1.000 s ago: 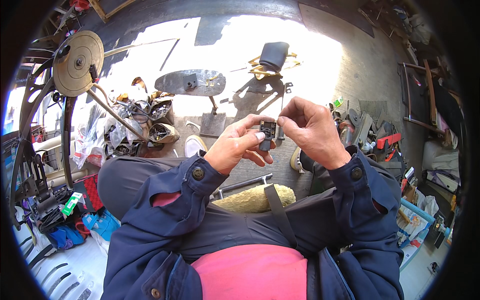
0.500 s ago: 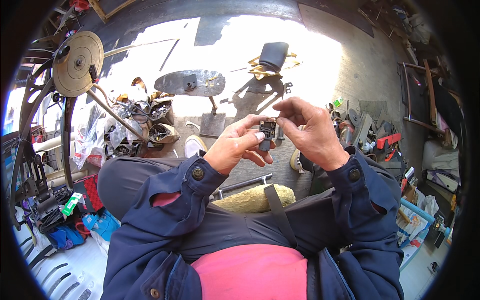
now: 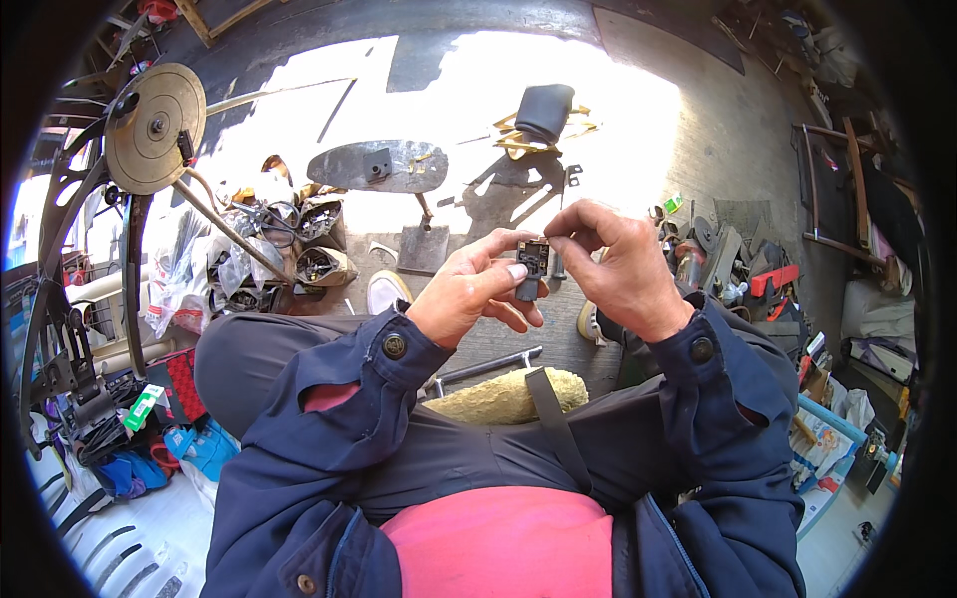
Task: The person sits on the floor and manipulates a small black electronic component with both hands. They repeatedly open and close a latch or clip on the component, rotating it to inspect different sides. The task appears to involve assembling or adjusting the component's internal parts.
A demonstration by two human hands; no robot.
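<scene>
Left hand (image 3: 461, 296) pinching small black part (image 3: 533, 261), thumb on its face, held up over floor (image 3: 738, 149). Right hand (image 3: 630, 267): thumb and finger close together at part's upper right corner, can't tell if gripping anything. IMO brace left, light touch, no forcing.

Two hands (image 3: 464, 294) (image 3: 635, 277) — one black part (image 3: 533, 261)
One big round disc (image 3: 150, 151) at ten o'clock, one dark oval board (image 3: 334, 168) at eleven — one fuzzy yellow roll (image 3: 498, 399) at six.

L hand (image 3: 467, 289) w/ sm blk part (image 3: 531, 264), R hand (image 3: 628, 274) at top
</scene>
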